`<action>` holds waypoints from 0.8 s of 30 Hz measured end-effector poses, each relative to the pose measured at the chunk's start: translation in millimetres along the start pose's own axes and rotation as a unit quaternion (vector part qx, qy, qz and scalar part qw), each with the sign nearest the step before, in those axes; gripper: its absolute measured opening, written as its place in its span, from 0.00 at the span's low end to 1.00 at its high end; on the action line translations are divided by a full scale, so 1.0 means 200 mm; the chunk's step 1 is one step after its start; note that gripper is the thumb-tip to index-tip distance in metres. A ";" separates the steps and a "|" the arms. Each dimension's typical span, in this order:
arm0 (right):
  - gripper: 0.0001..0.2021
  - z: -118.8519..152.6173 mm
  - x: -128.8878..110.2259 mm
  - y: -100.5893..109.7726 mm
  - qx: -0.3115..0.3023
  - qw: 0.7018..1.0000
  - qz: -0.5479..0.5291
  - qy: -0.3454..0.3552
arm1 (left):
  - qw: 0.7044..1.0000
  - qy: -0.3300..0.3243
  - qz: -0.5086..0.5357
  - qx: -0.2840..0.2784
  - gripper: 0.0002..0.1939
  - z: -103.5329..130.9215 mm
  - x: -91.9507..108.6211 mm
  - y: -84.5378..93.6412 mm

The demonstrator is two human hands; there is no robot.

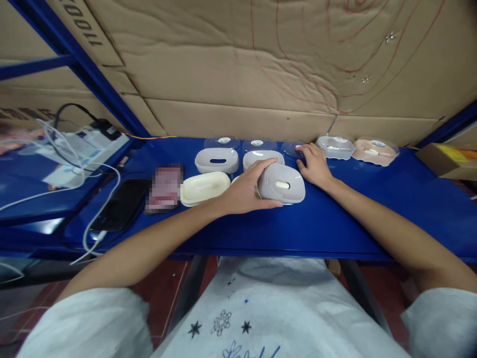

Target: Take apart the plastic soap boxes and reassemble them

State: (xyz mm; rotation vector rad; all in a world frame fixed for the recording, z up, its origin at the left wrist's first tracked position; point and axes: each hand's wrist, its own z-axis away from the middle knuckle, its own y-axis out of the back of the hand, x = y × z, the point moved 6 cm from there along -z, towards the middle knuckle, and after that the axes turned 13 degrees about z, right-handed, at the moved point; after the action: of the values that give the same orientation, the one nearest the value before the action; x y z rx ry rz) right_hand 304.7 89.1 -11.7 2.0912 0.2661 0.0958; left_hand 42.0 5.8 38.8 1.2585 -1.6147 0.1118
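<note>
My left hand [248,191] is closed around the side of a grey oval soap dish [294,191], tilted so that its slot faces me; something pale shows through the slot. My right hand [316,166] has its fingers on the right edge of a clear plastic lid [289,150] behind that dish. A cream soap tray [206,187] lies left of my left hand; another pale piece is mostly hidden behind that hand. Two more grey soap dishes, a left one [216,161] and a middle one [264,158], stand farther back, with clear lids behind them.
At the back right sit a grey soap box [337,148] and a peach soap box [376,151], both lidded. Two phones, one blurred [164,189] and one black [121,205], lie left beside a white cable [99,238]. Cardboard [223,74] walls the blue table's [335,223] back.
</note>
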 end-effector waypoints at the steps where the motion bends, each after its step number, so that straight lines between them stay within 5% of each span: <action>1: 0.24 0.00 -0.01 0.00 -0.002 1.000 0.001 0.005 | 1.000 -0.002 -0.001 -0.003 0.55 0.00 0.00 0.00; 9: 0.23 0.03 0.00 0.05 0.030 0.998 0.030 -0.052 | 1.000 0.003 -0.004 -0.031 0.56 0.00 0.02 -0.02; 15: 0.21 0.00 -0.01 0.05 0.029 0.999 -0.018 -0.024 | 1.000 -0.004 0.006 -0.029 0.55 0.01 0.02 -0.02; 20: 0.22 0.03 -0.10 0.19 0.080 0.993 -0.083 0.026 | 0.998 0.028 0.027 0.047 0.53 -0.01 -0.02 0.03; 24: 0.30 0.09 -0.25 0.28 0.086 0.973 -0.142 0.162 | 0.986 0.079 0.035 0.139 0.51 -0.01 -0.09 0.11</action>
State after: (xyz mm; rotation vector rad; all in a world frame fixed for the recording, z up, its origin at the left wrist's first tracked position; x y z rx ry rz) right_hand 267.5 34.8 28.0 2.1795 0.7934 0.2500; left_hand 25.1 27.5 36.7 1.3651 -1.5422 0.4843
